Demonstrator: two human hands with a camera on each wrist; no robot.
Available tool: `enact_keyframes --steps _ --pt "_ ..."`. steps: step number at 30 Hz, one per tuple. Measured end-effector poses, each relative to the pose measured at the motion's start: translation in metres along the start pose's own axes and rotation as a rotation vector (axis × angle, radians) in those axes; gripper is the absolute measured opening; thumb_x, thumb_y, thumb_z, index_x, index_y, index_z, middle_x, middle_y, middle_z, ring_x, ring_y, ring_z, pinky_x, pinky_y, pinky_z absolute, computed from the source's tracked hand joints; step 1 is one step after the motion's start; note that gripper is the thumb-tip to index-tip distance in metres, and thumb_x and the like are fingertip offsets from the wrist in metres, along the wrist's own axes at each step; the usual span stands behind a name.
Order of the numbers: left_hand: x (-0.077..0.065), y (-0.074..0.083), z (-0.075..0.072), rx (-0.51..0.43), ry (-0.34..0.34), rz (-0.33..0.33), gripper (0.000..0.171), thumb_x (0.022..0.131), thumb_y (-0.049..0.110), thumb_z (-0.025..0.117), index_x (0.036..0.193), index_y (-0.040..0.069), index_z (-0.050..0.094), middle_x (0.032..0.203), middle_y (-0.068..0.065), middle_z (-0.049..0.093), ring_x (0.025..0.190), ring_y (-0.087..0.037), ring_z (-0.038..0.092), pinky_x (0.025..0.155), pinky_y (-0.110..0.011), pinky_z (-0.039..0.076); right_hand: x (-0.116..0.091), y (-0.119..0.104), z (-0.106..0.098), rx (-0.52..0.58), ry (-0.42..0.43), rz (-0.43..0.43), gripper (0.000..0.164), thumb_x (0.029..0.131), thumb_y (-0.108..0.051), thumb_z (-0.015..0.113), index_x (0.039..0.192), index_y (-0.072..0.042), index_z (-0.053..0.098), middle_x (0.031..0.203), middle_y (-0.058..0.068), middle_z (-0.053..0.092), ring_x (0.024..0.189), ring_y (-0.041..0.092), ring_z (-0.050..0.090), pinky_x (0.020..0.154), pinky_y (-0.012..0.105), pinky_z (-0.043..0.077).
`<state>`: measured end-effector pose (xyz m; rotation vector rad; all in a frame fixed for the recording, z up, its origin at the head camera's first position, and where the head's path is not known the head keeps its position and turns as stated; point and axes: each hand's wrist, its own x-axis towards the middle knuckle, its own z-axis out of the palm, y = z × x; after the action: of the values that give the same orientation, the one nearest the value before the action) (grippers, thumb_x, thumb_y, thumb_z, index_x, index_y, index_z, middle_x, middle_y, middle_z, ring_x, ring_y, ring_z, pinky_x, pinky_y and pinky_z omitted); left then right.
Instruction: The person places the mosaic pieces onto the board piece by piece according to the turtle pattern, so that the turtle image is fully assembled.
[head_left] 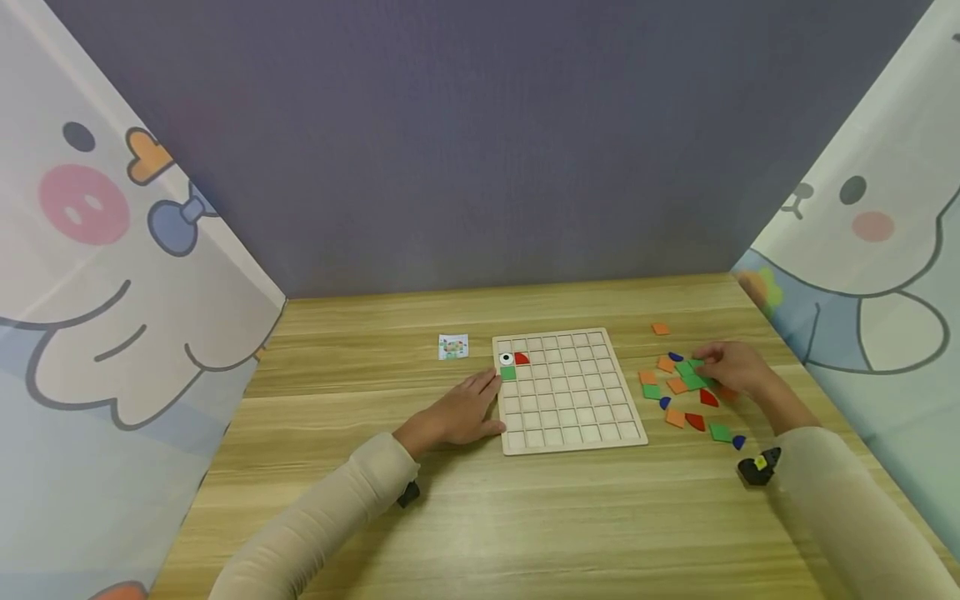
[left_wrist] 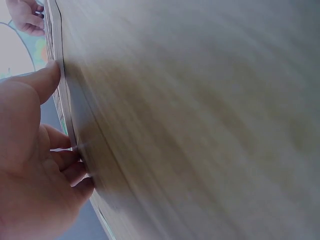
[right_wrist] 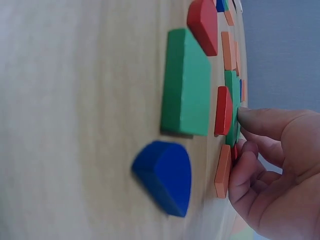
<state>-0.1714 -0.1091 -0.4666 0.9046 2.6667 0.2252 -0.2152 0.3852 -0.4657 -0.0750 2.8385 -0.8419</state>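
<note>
A wooden grid board (head_left: pixel 570 408) lies on the table. In its upper left corner area sit an eye tile (head_left: pixel 506 359), a red quarter-round tile (head_left: pixel 522 358) and a green square tile (head_left: pixel 508 373). My left hand (head_left: pixel 468 408) rests along the board's left edge, its thumb and fingertips touching the rim, as the left wrist view also shows. To the right of the board, my right hand (head_left: pixel 731 367) is over a scattered group of loose tiles. Its thumb and fingers pinch a green square tile (right_wrist: pixel 238 127), partly hidden by the fingertips.
Around the right hand lie orange squares (head_left: pixel 675 417), red quarter-rounds (head_left: pixel 695 422), green squares (head_left: pixel 721 432) and blue half-rounds (head_left: pixel 739 442). A small printed picture card (head_left: pixel 453 347) lies left of the board. A grey panel (head_left: pixel 495 150) stands behind the table.
</note>
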Motion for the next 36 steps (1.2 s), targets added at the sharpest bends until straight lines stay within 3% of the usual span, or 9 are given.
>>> enact_keyframes --steps 14,21,30,36 --pt "0.0013 -0.0014 0.001 0.01 0.009 0.006 0.087 0.102 0.052 0.054 0.162 0.0 0.018 0.171 -0.017 0.015 0.159 -0.031 0.017 0.128 -0.046 0.023 -0.0016 0.0004 0.0038 -0.026 0.006 0.024 0.033 0.094 -0.018 0.071 0.112 0.009 0.064 0.096 0.019 0.065 0.081 0.021 0.06 0.068 0.028 0.049" --pt "0.0013 -0.0013 0.0012 0.007 0.007 0.012 0.087 0.103 0.052 0.053 0.162 0.0 0.017 0.171 -0.017 0.014 0.159 -0.031 0.016 0.128 -0.045 0.022 -0.0014 0.0035 0.0032 0.0 0.003 0.015 0.032 0.095 -0.02 0.07 0.109 0.007 0.059 0.096 0.019 0.066 0.073 0.016 0.06 0.062 0.029 0.05" --pt "0.002 -0.0002 0.0009 0.001 -0.007 0.006 0.086 0.103 0.052 0.052 0.163 0.001 0.016 0.171 -0.016 0.013 0.159 -0.03 0.015 0.129 -0.045 0.021 -0.0036 0.0068 0.0031 0.166 -0.049 0.019 0.039 0.105 -0.018 0.055 0.13 0.012 0.054 0.098 0.014 0.068 0.071 0.013 0.06 0.06 0.029 0.053" --pt "0.0021 -0.0011 0.0004 0.003 0.003 0.007 0.086 0.103 0.052 0.053 0.162 0.0 0.017 0.171 -0.017 0.014 0.159 -0.031 0.016 0.129 -0.044 0.021 -0.0031 0.0006 0.0012 0.194 -0.038 0.014 0.042 0.108 -0.024 0.05 0.13 0.011 0.056 0.091 0.01 0.063 0.07 0.012 0.054 0.059 0.028 0.05"
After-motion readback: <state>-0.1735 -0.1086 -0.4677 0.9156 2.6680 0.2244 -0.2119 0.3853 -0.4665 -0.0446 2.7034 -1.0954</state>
